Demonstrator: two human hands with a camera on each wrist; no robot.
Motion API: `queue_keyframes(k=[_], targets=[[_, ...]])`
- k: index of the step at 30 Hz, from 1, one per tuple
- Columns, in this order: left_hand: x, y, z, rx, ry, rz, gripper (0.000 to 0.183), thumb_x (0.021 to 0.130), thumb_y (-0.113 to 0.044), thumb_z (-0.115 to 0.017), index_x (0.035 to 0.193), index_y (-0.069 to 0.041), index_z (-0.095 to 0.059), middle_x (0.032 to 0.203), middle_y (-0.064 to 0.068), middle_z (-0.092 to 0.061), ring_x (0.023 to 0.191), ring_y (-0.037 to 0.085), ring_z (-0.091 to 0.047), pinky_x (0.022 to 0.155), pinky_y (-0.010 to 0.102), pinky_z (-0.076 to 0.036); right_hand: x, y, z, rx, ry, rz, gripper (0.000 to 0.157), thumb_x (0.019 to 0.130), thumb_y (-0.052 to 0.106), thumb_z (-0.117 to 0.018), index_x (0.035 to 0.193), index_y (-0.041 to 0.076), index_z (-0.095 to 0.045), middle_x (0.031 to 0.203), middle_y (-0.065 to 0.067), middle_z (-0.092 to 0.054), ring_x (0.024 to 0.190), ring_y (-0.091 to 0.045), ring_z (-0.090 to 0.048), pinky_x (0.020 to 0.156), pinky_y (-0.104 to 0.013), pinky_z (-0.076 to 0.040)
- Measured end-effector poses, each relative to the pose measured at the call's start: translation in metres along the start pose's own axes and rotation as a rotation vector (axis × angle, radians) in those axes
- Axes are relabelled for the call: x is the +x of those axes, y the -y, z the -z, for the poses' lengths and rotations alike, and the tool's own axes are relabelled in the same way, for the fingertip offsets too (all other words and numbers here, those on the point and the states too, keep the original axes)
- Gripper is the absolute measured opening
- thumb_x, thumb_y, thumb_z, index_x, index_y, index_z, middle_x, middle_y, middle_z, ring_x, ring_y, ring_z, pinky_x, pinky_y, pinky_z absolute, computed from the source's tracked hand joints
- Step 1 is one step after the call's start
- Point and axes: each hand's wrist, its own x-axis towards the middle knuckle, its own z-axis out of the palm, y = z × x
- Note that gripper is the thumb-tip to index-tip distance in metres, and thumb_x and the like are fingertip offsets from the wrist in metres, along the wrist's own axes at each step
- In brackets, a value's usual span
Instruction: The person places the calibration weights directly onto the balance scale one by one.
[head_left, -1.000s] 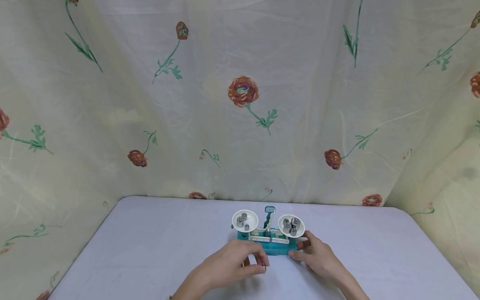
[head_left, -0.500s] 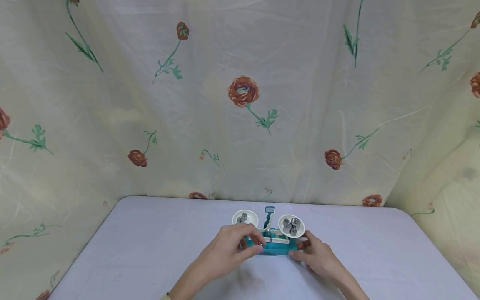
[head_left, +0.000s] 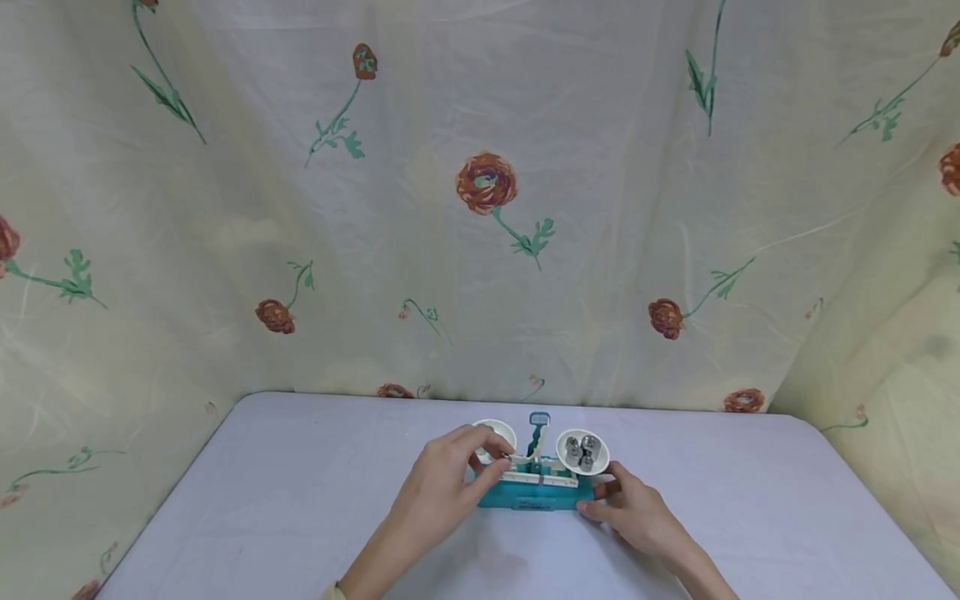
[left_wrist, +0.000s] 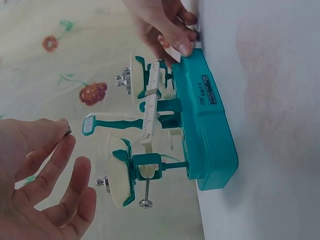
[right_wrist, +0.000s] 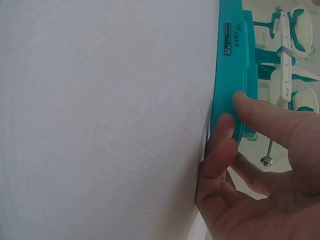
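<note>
A teal balance scale (head_left: 536,498) with two white pans stands on the table. My left hand (head_left: 442,479) is over the left pan (head_left: 504,431), covering much of it. Between thumb and index finger it pinches a small metal weight (left_wrist: 68,131), mostly hidden by the fingertips; its other fingers are loosely bent. Several silver weights (head_left: 587,450) stand in the right pan (head_left: 603,462). My right hand (head_left: 643,515) holds the right end of the base, thumb (right_wrist: 250,107) on the front and fingers around the end.
A pale tablecloth (head_left: 315,483) covers the table. Behind it hangs a flowered curtain (head_left: 585,275), which also runs down both sides. The scale's teal pointer post (head_left: 537,425) rises between the pans.
My left hand has moved from in front of the scale up and away from me, carrying the small weight to the left pan. The right hand has stayed on the base.
</note>
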Motion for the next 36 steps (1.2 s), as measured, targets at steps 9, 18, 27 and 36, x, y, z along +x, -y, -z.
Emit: queue_keyframes(k=[9, 18, 27, 36], targets=[[0.004, 0.002, -0.007, 0.170, -0.105, -0.002, 0.010, 0.098, -0.024, -0.081, 0.107, -0.023, -0.076, 0.101, -0.006, -0.078, 0.088, 0.011, -0.064, 0.076, 0.022, -0.057, 0.000, 0.000, 0.000, 0.005, -0.002, 0.005, 0.064, 0.092, 0.023, -0.084, 0.144, 0.002, -0.054, 0.119, -0.013, -0.071, 0.094, -0.018, -0.063, 0.068, -0.031, -0.058], [0.009, 0.003, -0.011, 0.222, -0.129, 0.003, 0.011, 0.095, -0.025, -0.084, 0.104, -0.024, -0.077, 0.096, -0.009, -0.078, 0.083, 0.009, -0.058, 0.070, 0.020, -0.051, -0.001, -0.001, 0.001, 0.008, 0.000, 0.015, 0.062, 0.092, 0.024, -0.084, 0.142, 0.002, -0.055, 0.118, -0.012, -0.071, 0.096, -0.019, -0.064, 0.067, -0.032, -0.057], [0.013, 0.004, -0.019, 0.296, -0.159, 0.022, 0.012, 0.093, -0.022, -0.086, 0.101, -0.023, -0.078, 0.095, -0.008, -0.079, 0.078, 0.009, -0.056, 0.066, 0.018, -0.046, -0.001, -0.001, 0.000, 0.001, -0.006, 0.019, 0.062, 0.092, 0.023, -0.084, 0.142, 0.003, -0.056, 0.118, -0.012, -0.071, 0.096, -0.019, -0.064, 0.068, -0.032, -0.058], [0.014, 0.005, -0.023, 0.327, -0.192, 0.055, 0.010, 0.095, -0.025, -0.084, 0.103, -0.023, -0.079, 0.096, -0.007, -0.081, 0.078, 0.011, -0.055, 0.066, 0.018, -0.041, -0.001, -0.001, 0.001, 0.000, -0.004, 0.022, 0.062, 0.092, 0.024, -0.084, 0.143, 0.003, -0.055, 0.119, -0.013, -0.071, 0.095, -0.019, -0.064, 0.068, -0.032, -0.058]])
